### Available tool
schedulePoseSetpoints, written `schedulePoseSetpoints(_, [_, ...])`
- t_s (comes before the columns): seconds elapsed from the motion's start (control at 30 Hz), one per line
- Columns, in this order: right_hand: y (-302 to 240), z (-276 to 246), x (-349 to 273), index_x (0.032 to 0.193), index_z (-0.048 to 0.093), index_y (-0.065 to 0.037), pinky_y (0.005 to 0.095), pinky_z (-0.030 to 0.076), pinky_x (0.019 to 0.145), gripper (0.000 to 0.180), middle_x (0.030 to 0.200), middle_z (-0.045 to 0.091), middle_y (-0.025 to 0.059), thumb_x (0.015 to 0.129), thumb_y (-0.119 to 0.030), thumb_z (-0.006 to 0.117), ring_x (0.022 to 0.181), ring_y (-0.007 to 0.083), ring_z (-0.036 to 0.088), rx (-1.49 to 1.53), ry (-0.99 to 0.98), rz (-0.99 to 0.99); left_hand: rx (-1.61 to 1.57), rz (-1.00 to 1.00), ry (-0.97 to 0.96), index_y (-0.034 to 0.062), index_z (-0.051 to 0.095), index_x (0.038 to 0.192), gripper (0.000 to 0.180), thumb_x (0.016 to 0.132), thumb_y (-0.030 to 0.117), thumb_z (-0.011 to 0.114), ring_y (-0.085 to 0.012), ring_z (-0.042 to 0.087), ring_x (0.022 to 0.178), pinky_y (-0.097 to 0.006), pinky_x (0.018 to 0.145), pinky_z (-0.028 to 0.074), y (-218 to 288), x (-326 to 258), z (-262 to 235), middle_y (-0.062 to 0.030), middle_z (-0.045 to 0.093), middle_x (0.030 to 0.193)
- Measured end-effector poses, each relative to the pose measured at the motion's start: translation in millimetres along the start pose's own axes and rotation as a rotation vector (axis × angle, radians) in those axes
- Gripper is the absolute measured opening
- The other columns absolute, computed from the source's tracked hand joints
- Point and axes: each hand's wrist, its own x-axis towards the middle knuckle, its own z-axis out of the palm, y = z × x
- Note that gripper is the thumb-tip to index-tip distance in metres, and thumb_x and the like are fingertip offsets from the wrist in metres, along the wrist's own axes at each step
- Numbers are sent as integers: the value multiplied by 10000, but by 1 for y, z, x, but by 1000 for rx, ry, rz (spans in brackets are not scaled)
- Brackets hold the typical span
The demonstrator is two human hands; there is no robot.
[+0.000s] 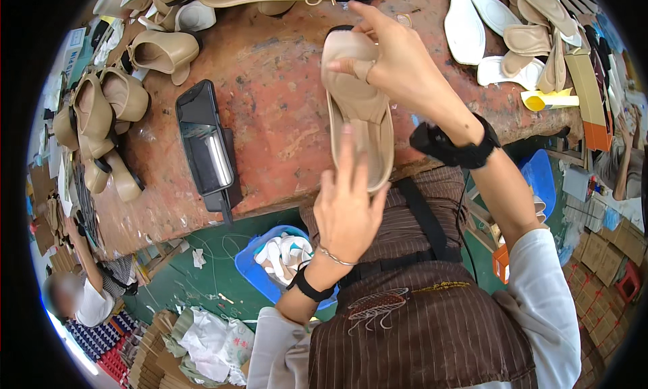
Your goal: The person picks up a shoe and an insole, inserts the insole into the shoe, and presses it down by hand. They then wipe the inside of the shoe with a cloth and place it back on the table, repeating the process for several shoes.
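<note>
A beige shoe [360, 149] is held over the near edge of the worktable, its inside facing up and its toe pointing away from me. My right hand [398, 61] grips the toe part, with the thumb lying on the beige surface and the index finger stretched past the far end. At the heel is my left hand [347, 213], its fingers reaching into the shoe over the insole and its thumb against the right-hand side. The sole's underside is hidden.
On the stained red worktable [277, 119], a phone on a stand [204, 142] lies left of the shoe. Several beige shoes [111, 98] stand further left. White soles [466, 24] and a yellow roll [543, 100] lie right. Below is a blue bin [246, 261] of scraps.
</note>
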Motion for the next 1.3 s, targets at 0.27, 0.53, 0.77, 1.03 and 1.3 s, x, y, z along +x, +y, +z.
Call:
schedulePoseSetpoints(0.27, [-29,-19,-102,1048,586,20,583,313,1136,324,1224,599,207,727,36,635,1175,431,575,20,-373,-53,218,91,-54,54,708,933,314,741,292,780,-284,617,739,-371,518,539,3,9,10,-82,652,1053])
schedulePoseSetpoints(0.53, [-21,-3,-68,1277,572,41,528,281,1168,503,1236,586,263,781,-43,595,1220,407,552,-130,-397,-179,263,94,-133,62,736,1006,359,727,283,782,-315,644,793,-391,562,559,5,16,3,-97,618,1180])
schedulePoseSetpoints(0.77, [-28,-1,-98,1428,452,19,592,196,1176,638,1407,496,292,798,49,551,1315,453,472,-137,-561,28,207,84,-139,47,746,950,350,684,270,794,-297,634,774,-382,545,546,3,14,3,-86,642,1136])
schedulePoseSetpoints(1.03, [-5,32,-57,1508,310,-24,606,207,1165,699,1467,433,249,842,-18,524,1386,411,397,-148,-465,10,244,85,-96,34,725,1022,409,704,276,808,-330,655,803,-404,577,559,10,17,4,-107,635,1213])
schedulePoseSetpoints(1.3, [-10,30,-61,1382,216,252,607,246,1144,694,1347,380,465,816,-23,506,1305,548,401,-199,-510,-47,183,97,-53,40,708,1001,390,703,269,809,-328,658,839,-436,590,554,4,15,10,-105,644,1069])
